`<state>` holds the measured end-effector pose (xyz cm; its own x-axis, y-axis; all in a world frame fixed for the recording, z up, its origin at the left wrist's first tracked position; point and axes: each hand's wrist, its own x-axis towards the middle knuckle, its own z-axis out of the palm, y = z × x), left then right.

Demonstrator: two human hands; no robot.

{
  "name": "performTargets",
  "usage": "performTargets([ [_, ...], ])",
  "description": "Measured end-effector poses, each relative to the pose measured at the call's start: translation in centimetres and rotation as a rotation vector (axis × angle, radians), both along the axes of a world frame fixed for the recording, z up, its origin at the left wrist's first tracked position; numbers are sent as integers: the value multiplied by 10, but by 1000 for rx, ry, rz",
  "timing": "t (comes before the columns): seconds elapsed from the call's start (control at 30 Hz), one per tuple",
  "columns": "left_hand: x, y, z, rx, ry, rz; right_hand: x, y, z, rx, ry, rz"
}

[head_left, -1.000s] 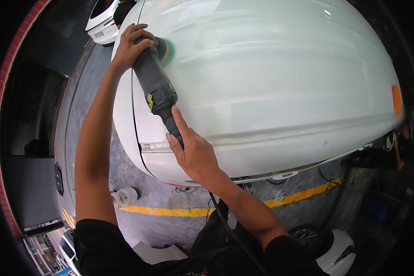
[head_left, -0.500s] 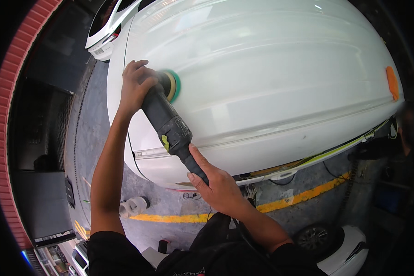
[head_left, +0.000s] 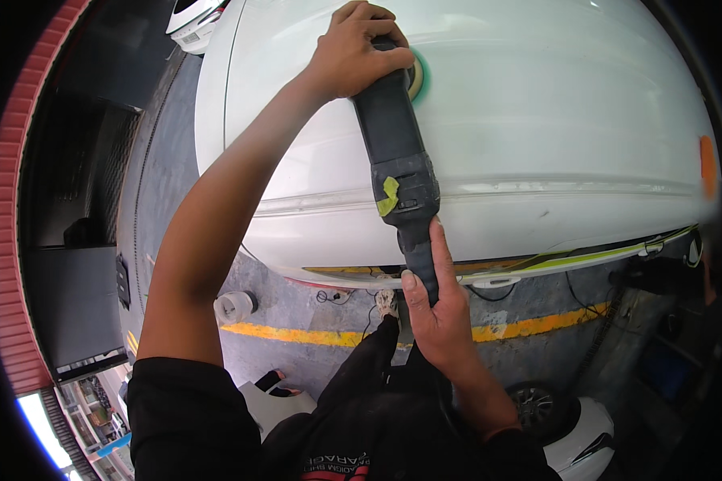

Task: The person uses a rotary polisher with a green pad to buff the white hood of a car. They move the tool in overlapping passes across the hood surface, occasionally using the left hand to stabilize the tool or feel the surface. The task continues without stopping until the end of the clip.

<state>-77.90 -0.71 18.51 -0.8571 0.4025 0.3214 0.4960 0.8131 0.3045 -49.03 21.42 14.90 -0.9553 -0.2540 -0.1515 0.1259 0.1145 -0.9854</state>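
A black power polisher (head_left: 397,136) with a scrap of yellow-green tape on its body lies across a white car roof (head_left: 537,120). Its round pad (head_left: 419,76), cream with a green rim, rests against the paint and is partly hidden by the machine's head. My left hand (head_left: 363,50) is closed over the polisher's head, at the far end. My right hand (head_left: 443,309) wraps the narrow rear handle, thumb and forefinger along its sides. An orange cloth (head_left: 707,167) sits on the roof's right edge.
Yellow-green tape (head_left: 578,255) runs along the car's near side. Below, on the grey floor, are a yellow line (head_left: 297,333), a pale bucket-like container (head_left: 234,307) and a loose black cable (head_left: 334,297). Another white car (head_left: 582,445) stands at lower right.
Both hands have moved the polisher right and farther across the roof. Its body now points more nearly straight away from me. My view has shifted slightly, and both hands keep their grip.
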Motion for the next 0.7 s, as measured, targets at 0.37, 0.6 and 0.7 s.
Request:
performTargets([
  [0.37, 82, -174, -18, 115, -37, 231, 15, -111, -28, 34, 177, 236],
  [0.6, 110, -247, -32, 98, -51, 281, 18, -154, -41, 68, 281, 283],
  [0.7, 131, -271, -32, 110, -48, 346, 24, -166, -37, 101, 180, 379],
])
